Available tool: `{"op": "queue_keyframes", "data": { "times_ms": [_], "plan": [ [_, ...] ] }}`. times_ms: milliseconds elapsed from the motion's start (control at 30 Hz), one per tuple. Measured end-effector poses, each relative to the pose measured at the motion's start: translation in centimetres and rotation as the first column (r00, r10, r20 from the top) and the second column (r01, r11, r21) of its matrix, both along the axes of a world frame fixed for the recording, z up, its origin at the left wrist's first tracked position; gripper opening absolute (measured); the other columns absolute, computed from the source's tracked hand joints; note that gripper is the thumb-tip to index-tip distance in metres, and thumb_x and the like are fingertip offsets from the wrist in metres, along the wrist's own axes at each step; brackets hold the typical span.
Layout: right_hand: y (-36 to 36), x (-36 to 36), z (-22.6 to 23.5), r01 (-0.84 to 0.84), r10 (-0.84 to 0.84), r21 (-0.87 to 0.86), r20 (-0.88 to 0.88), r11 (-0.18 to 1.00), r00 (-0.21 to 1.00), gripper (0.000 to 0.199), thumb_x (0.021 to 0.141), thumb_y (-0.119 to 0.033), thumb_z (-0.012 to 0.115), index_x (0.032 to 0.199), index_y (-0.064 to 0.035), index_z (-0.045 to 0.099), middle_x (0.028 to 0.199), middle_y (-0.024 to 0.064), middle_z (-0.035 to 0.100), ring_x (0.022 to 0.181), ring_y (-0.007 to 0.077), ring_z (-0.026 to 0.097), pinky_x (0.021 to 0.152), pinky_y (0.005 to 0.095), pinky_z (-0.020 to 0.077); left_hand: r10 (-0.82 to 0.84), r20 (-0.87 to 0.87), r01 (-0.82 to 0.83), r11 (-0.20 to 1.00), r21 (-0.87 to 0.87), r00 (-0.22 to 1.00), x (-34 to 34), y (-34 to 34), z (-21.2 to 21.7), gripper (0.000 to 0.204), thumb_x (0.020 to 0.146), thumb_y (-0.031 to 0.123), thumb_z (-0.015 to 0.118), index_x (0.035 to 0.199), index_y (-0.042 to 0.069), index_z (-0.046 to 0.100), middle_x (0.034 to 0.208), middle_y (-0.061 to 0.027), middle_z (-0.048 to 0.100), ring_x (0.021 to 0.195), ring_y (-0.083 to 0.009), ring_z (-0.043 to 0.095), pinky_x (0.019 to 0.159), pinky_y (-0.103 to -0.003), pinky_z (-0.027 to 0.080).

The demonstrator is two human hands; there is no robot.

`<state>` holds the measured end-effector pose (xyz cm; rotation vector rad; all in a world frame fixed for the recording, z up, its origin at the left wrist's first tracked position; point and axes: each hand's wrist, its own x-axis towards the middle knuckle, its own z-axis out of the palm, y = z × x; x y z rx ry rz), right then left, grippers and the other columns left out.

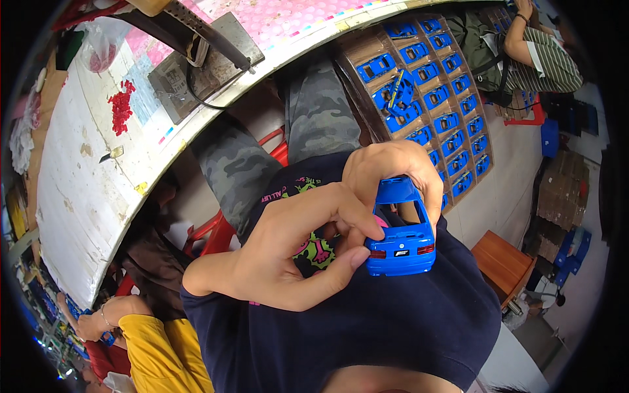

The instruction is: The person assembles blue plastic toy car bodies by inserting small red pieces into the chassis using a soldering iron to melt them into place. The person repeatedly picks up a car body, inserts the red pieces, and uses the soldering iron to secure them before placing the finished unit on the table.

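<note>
A glossy blue toy car body (403, 241) with open window holes is held up before my chest, its rear end facing me. Dark red tail lights show on its back. My right hand (401, 162) wraps round the far end and right side of the body. At the rear left corner, the thumb and forefinger of my left hand (298, 245) close on the shell. Whether a small part is also between those fingertips, I cannot tell.
A divided cardboard tray (429, 75) beside my legs carries many blue toy cars. On the white worktable (78, 223) lie a heap of small red pieces (121, 108) and a metal press stand (203, 65). Other people sit at the upper right and lower left. A wooden stool (504, 262) stands at right.
</note>
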<state>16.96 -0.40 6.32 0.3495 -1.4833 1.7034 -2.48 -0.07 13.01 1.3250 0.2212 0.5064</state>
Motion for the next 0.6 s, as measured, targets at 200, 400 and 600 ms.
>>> {"op": "queue_keyframes", "data": {
  "times_ms": [200, 400, 600],
  "plan": [
    [0.1, 0.0, 0.0, -0.073, 0.073, -0.039, 0.004, 0.997, 0.997, 0.08, 0.054, -0.031, 0.081, 0.104, 0.0154, 0.041, 0.098, 0.023, 0.05, 0.085, 0.0291, 0.058, 0.072, 0.0332, 0.0486, 0.196, 0.217, -0.272, 0.87, 0.411, 0.956, 0.8, -0.1, -0.4, 0.026, 0.059, -0.003, 0.063, 0.085, -0.002, 0.061, 0.075, -0.0085, 0.055, 0.064, -0.0165, 0.054, 0.058, -0.025, 0.042],
    [0.4, -0.2, -0.2, -0.234, 0.234, -0.053, -0.003, 0.971, 0.972, 0.082, 0.056, -0.033, 0.079, 0.106, 0.0153, 0.037, 0.097, 0.0223, 0.052, 0.087, 0.0267, 0.058, 0.074, 0.0312, 0.0469, 0.177, 0.355, -0.374, 0.686, 0.625, 0.918, 1.1, 0.3, -0.8, 0.025, 0.059, 0.001, 0.067, 0.084, -0.001, 0.065, 0.074, -0.0078, 0.056, 0.061, -0.0171, 0.056, 0.054, -0.024, 0.046],
    [-0.1, -0.5, -0.8, -0.436, 0.439, -0.148, -0.011, 0.888, 0.898, 0.078, 0.059, -0.029, 0.079, 0.107, 0.0147, 0.035, 0.097, 0.0234, 0.052, 0.085, 0.0251, 0.057, 0.075, 0.0302, 0.0449, 0.052, 0.393, -0.374, 0.439, 0.817, 0.918, 0.5, 0.6, -0.4, 0.018, 0.066, 0.005, 0.062, 0.083, -0.003, 0.065, 0.076, -0.0113, 0.059, 0.068, -0.0182, 0.06, 0.062, -0.025, 0.052]
  ]
}}
